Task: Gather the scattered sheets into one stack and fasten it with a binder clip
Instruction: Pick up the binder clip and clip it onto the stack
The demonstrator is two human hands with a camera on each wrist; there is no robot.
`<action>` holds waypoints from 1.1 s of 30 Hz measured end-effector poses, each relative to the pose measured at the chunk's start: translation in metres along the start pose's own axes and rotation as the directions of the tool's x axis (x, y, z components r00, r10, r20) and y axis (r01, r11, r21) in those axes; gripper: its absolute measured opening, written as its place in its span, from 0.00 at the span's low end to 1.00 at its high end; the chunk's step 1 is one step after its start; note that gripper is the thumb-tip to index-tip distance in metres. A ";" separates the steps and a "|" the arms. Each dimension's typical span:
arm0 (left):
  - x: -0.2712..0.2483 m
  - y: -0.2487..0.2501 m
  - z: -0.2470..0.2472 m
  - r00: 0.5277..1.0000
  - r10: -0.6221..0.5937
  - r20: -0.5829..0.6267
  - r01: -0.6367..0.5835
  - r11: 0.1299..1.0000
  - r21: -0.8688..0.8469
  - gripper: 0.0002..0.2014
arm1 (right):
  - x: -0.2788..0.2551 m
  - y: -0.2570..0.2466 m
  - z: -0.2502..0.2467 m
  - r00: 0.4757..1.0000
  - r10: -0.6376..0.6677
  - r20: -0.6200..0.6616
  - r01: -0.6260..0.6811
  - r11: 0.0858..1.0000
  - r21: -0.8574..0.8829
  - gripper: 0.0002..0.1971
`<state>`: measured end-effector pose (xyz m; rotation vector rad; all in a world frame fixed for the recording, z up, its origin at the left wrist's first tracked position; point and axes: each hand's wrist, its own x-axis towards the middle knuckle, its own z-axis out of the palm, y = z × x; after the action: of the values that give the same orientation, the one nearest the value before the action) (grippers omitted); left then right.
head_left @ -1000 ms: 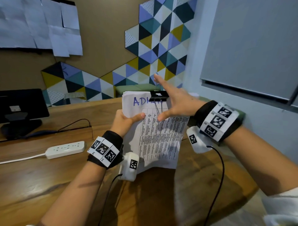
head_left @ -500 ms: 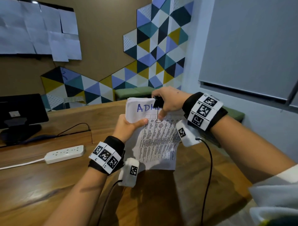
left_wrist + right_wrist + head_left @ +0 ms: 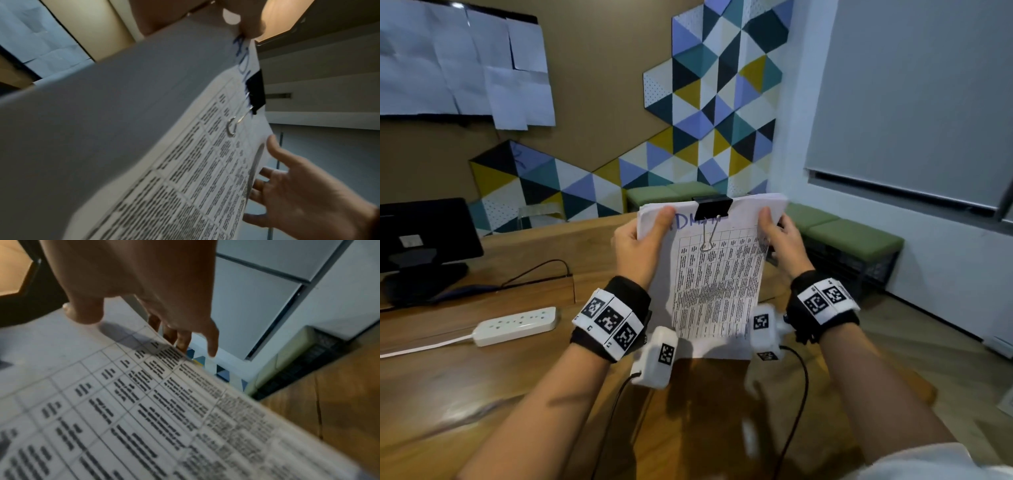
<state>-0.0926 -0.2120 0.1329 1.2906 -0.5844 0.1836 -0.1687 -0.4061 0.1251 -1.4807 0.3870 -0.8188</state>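
Head view: the left hand (image 3: pixel 638 246) and right hand (image 3: pixel 784 240) each pinch an upper corner of the stack of sheets (image 3: pixel 717 281); the binder clip (image 3: pixel 712 207) sits between them.

Left wrist view: keep the grip even so the edges align.

Right wrist view: thumb on top, fingers behind.

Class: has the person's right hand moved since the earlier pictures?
Yes. The right hand left the black binder clip and now pinches the paper stack's right edge.
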 end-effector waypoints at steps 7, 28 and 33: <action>0.020 -0.011 -0.004 0.971 0.179 -0.161 -0.182 0.983 0.001 0.09 | 0.020 0.019 0.015 0.998 0.023 0.061 -0.032 0.986 0.162 0.40; 0.062 -0.119 -0.052 0.387 -0.922 -0.022 0.911 0.378 0.167 0.21 | -0.010 0.136 0.032 0.786 0.616 -0.043 -0.585 0.721 -0.372 0.21; -0.001 -0.222 -0.086 0.320 -0.933 -0.167 0.821 0.185 0.539 0.20 | -0.017 0.151 0.030 0.607 0.794 0.041 -0.568 0.469 -0.677 0.27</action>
<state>0.0316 -0.1947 -0.0696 2.0532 0.2076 -0.8825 -0.1234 -0.3890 -0.0224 -1.7945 0.9770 0.3143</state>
